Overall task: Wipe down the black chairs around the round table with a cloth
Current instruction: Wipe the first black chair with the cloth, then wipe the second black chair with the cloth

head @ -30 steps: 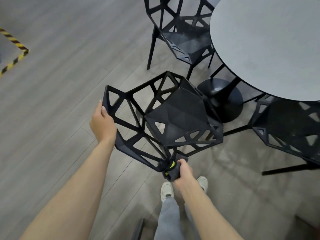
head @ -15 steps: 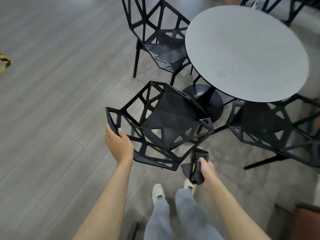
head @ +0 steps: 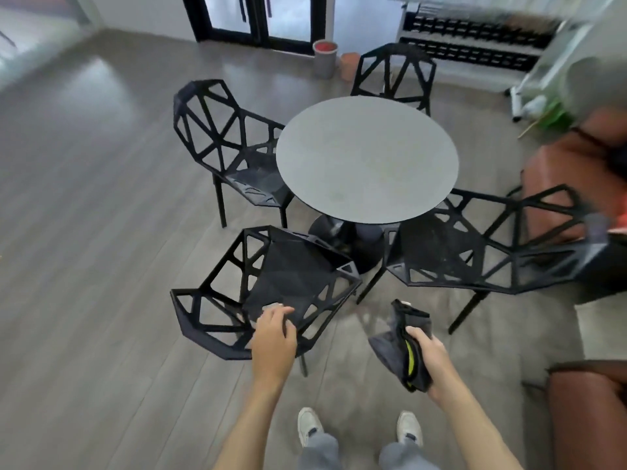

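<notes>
Several black lattice chairs stand around the round grey table (head: 366,157). The nearest chair (head: 288,276) stands right in front of me, its backrest toward me. My left hand (head: 273,337) rests on the top of that backrest with the fingers curled over its edge. My right hand (head: 429,359) grips a dark grey cloth (head: 400,347) with a yellow-green stripe, held in the air to the right of this chair. Another chair (head: 481,245) stands to the right, one (head: 230,157) to the left and one (head: 393,76) behind the table.
A brown sofa (head: 583,184) lies at the right, with another brown seat (head: 590,412) at the lower right. A grey bin (head: 325,58) stands by the dark glass doors at the back. Wooden floor stretches to the left. My shoes (head: 308,425) show below.
The view has risen and widened to take in the whole table. My left hand moved from the chair's left side to its backrest top. My right hand pulled the cloth off the chair, rightward.
</notes>
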